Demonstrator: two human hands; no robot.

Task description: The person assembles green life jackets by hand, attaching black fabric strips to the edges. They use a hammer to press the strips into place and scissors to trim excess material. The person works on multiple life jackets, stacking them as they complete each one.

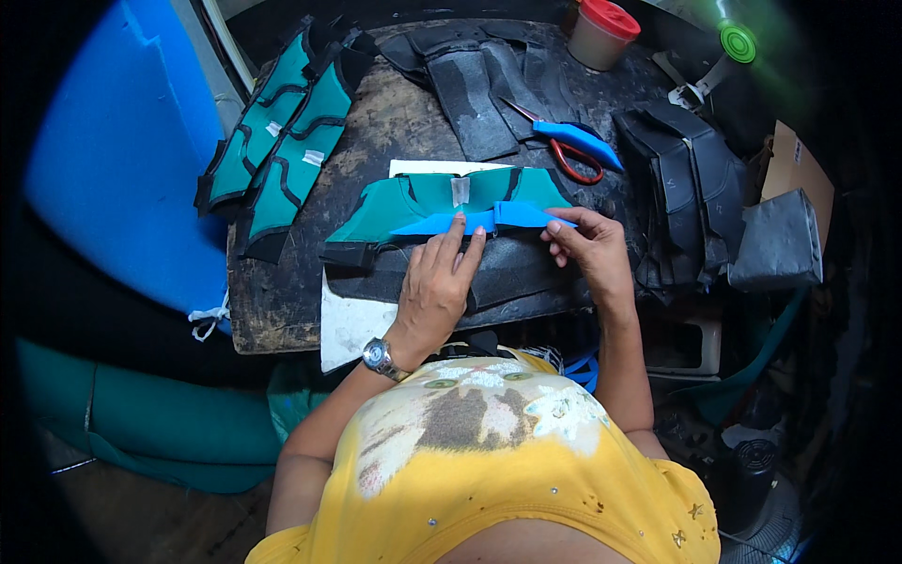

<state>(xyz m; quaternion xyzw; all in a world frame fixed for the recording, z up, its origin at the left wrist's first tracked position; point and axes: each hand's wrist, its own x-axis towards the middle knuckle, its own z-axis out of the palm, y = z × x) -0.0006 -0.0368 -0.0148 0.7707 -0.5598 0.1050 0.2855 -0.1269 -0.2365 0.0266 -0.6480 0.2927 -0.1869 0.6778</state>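
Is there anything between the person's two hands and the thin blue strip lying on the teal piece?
Nothing visible. The left hand presses its fingertips directly on the thin blue foam strip, and the right hand pinches its right end over the teal fabric piece.

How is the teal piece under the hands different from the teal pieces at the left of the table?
The teal piece under the hands lies alone, spread wide, with a blue strip across it. The left teal pieces are stacked, lie lengthwise, and carry no strip. Both show black trim and a small white tag.
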